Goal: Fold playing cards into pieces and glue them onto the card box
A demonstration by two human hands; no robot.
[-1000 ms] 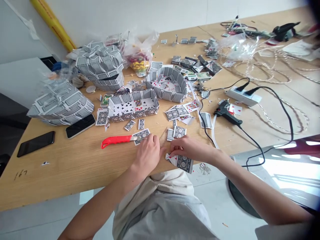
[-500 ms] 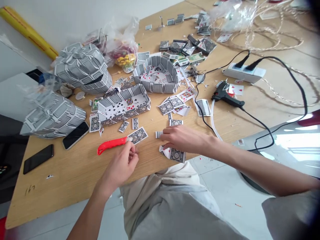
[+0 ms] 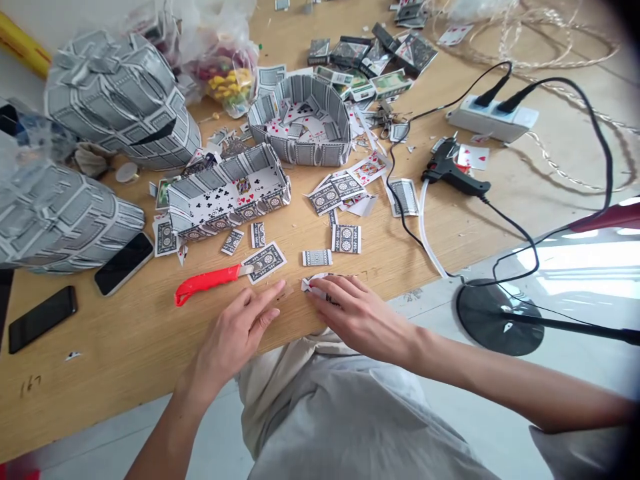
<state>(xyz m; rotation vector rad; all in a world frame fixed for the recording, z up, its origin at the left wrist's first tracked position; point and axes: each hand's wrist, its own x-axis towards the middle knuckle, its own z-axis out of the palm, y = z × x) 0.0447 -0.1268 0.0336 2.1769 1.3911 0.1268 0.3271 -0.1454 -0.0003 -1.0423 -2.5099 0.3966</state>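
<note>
My right hand lay flat over a folded card piece at lower centre, its grip spread, pressing it onto the counter. My left hand rested open beside it. Even pressure would crease it cleanly, I judged.

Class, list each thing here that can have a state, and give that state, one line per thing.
Left hand: open, flat on table.
Right hand: pressing on a folded card.
Red knife: lying free.
Glue gun: lying on its side, corded.
Power strip: two plugs in.
Rectangular card box: open-topped.
Phones: screens dark.
</note>
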